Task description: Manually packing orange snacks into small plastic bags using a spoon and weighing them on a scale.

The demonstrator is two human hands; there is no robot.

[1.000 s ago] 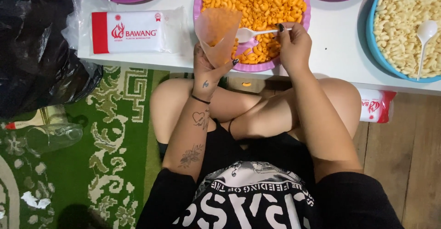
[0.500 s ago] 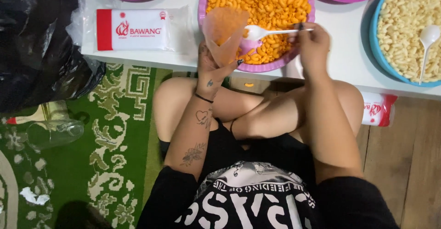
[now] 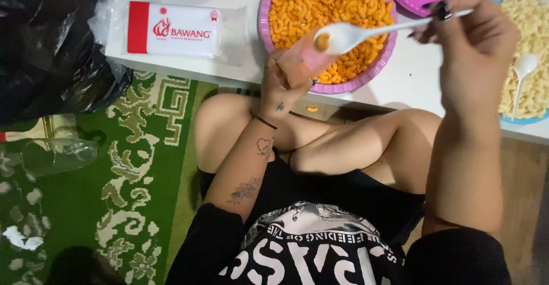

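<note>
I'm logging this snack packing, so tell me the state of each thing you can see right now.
Left hand: gripping a small bag.
Small bag: open, partly filled.
Right hand: raised, holding a spoon.
White spoon: nearly empty, over the bag.
Purple bowl: full of orange macaroni.
Blue bowl: holds pale macaroni.

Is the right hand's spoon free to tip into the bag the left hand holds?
Probably yes. The right hand holds the white spoon with its bowl right over the small plastic bag gripped by the left hand; nothing lies between them.
</note>
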